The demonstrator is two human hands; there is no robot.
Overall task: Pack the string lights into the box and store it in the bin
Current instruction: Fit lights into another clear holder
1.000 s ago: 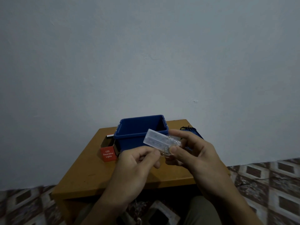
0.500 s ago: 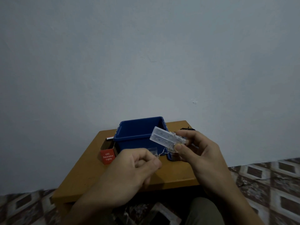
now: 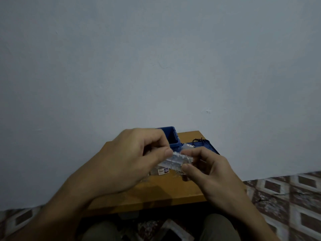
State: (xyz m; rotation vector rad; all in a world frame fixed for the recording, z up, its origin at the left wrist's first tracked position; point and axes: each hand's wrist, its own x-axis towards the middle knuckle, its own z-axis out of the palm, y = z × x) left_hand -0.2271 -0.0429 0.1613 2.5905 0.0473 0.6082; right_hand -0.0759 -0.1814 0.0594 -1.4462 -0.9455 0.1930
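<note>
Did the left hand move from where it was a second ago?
Yes. The left hand went up and away, now covering most of the blue bin it sat below before.

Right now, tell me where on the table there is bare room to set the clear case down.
The table shows bare wood along its near edge, in front of both hands, and at the far right corner behind the blue lid. The middle is crowded: left hand and right hand pinch the clear case before the blue bin. The left side is hidden.
</note>
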